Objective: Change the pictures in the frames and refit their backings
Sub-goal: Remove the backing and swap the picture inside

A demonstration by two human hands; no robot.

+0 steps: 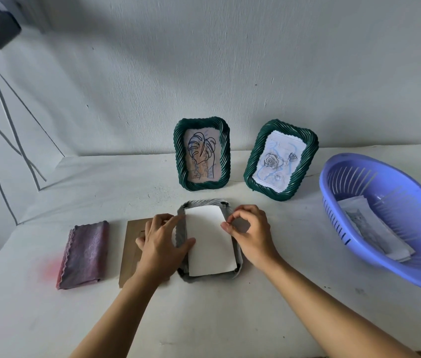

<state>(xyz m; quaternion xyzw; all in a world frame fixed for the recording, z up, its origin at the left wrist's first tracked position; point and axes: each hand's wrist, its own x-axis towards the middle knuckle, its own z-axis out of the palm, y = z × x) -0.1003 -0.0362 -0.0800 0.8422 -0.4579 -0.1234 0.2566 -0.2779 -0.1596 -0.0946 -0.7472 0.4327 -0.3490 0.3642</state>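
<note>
A grey frame (205, 204) lies face down on the white table (230, 319), in front of me. A white picture sheet (208, 244) lies blank side up in its opening, slightly bowed. My left hand (161, 244) rests over the frame's left side, thumb and fingertips touching the sheet's left edge. My right hand (249, 232) pinches the sheet's right edge between thumb and forefinger. A brown backing board (130, 251) lies flat to the left, partly under my left hand. Two green woven frames stand at the back, one with a leaf drawing (201, 153), one with a rose drawing (280, 160).
A folded purple cloth (84, 254) lies at the left of the table. A blue slotted basket (390, 218) at the right holds several paper pictures (374, 228). A tripod's legs (2, 120) stand off the table's left side against the wall.
</note>
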